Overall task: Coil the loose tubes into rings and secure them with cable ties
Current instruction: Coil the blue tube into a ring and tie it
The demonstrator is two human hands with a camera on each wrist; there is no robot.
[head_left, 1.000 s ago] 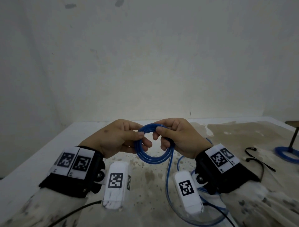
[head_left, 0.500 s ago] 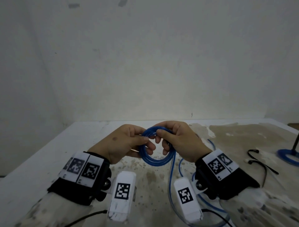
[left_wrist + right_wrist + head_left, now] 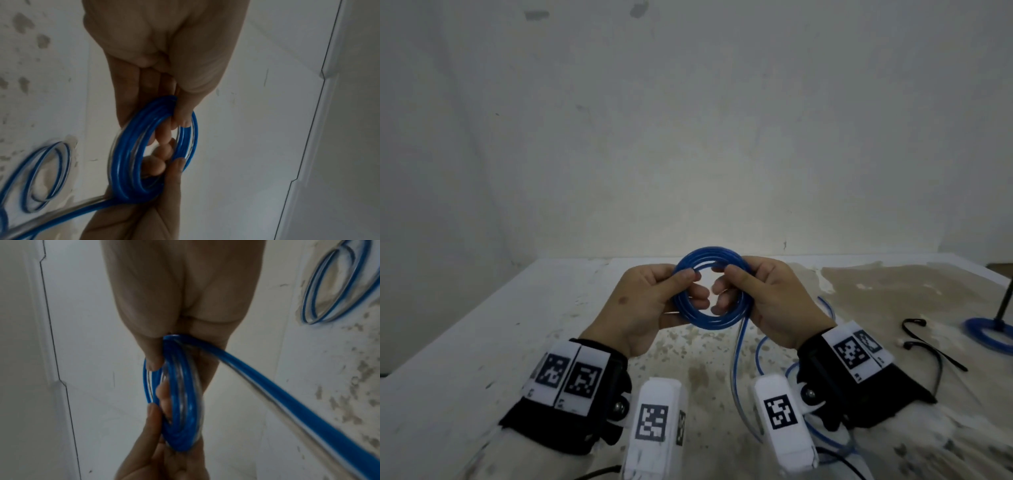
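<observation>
Coil part-wound | left hand [image 3: 650,305] and right hand [image 3: 767,301] pinched blue tube ring [image 3: 710,289] above counter [image 3: 482,342] | loose tail [image 3: 736,370] left to wind | cable ties [image 3: 924,342] untouched | finished ring [image 3: 986,334] far right

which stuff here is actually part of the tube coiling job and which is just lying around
Part of the job:
- blue plastic tube coil, held by left hand and right hand
- loose blue tube tail trailing onto the table
- black cable ties
- finished blue tube ring

Lying about:
- stained white table
- black upright rod at the ring
</observation>
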